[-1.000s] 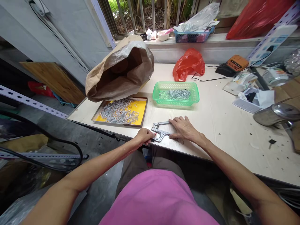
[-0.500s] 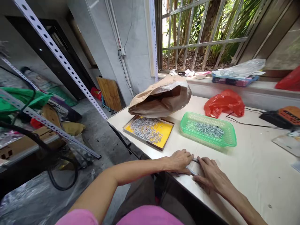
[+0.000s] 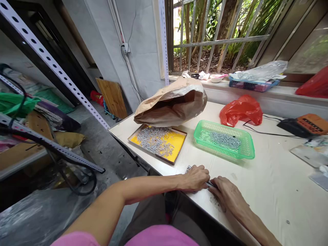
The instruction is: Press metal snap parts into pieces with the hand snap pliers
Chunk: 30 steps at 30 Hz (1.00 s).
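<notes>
At the near edge of the table, my left hand [image 3: 197, 178] is closed over a narrow grey metal strip [image 3: 210, 184]. A flat metal end with small holes [image 3: 189, 168] sticks out beyond its knuckles; whether this is the same piece I cannot tell. Close by on the right, my right hand [image 3: 227, 191] is closed on the strip's other end, its fingertips partly hidden. Beyond my hands lies a shallow tray with a yellow bottom [image 3: 179, 145], holding many small metal pins [image 3: 153, 140]. A green plastic basket [image 3: 247, 150] holds more of them [image 3: 227, 140].
A large brown paper bag [image 3: 164, 114] lies open behind the tray, overhanging it. A red plastic bag [image 3: 241, 111] and an orange-and-black device [image 3: 306, 124] with a cable stand farther back. A perforated metal post [image 3: 55, 68] rises at the left.
My hands have drawn closer together, leaving less of the metal showing between them. A holed metal end now shows beyond my left hand. The whole view has shifted slightly.
</notes>
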Motion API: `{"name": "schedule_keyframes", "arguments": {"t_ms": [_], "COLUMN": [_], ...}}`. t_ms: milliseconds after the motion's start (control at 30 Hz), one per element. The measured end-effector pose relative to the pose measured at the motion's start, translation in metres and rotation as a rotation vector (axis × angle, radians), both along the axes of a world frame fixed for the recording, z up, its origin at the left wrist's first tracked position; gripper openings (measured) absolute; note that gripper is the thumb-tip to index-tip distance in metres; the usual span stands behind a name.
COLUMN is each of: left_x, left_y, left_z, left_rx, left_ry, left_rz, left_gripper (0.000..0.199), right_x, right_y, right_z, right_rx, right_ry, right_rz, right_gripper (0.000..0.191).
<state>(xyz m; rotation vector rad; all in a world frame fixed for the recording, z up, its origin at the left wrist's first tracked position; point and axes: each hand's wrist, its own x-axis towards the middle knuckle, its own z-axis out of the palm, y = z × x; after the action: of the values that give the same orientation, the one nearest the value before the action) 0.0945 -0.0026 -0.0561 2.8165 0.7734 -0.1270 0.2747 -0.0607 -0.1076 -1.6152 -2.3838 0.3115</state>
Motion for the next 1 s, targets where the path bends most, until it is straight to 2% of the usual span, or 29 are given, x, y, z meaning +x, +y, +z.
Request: {"name": "schedule_keyframes", "arguments": {"t_ms": [167,267,400,533,633,733,833,933,1000], "left_x": [-0.005,-0.013,-0.019,-0.016,-0.017,-0.029,-0.050,-0.068,-0.071], "left_y": [-0.007,-0.016,-0.029,-0.039,-0.042,-0.041,-0.036,-0.033,-0.032], "left_z": [-0.002,-0.011,-0.025,-0.036,-0.038,-0.031,-0.015,-0.002,0.001], "left_rx": [0.041,0.106,0.195,0.133,0.060,0.015,-0.010,-0.081,-0.157], "left_ry": [-0.053,-0.117,-0.201,-0.249,-0.323,-0.425,-0.509,-0.414,-0.280], "left_rz": [0.054,0.049,0.024,0.079,0.125,0.169,0.352,0.554,0.630], "left_gripper": [0.022,0.021,0.022,0.023,0.025,0.029,0.024,0.020,0.022], "right_x": [0.007,0.017,0.027,0.024,0.020,0.018,0.018,0.018,0.017], "right_y": [-0.002,0.006,0.026,0.041,0.046,0.047,0.047,0.046,0.045], "right_z": [0.006,0.011,0.016,0.027,0.035,0.037,0.036,0.033,0.031], "right_rx": [0.058,0.033,-0.019,-0.001,-0.012,-0.027,-0.026,-0.022,-0.015], "right_ry": [0.039,0.053,0.108,0.080,0.043,-0.024,-0.055,-0.069,-0.079], "right_rz": [0.016,0.053,0.045,-0.019,-0.041,-0.071,-0.097,-0.116,-0.124], "right_gripper": [0.024,0.035,0.034,0.036,0.031,0.030,0.031,0.030,0.029]}}
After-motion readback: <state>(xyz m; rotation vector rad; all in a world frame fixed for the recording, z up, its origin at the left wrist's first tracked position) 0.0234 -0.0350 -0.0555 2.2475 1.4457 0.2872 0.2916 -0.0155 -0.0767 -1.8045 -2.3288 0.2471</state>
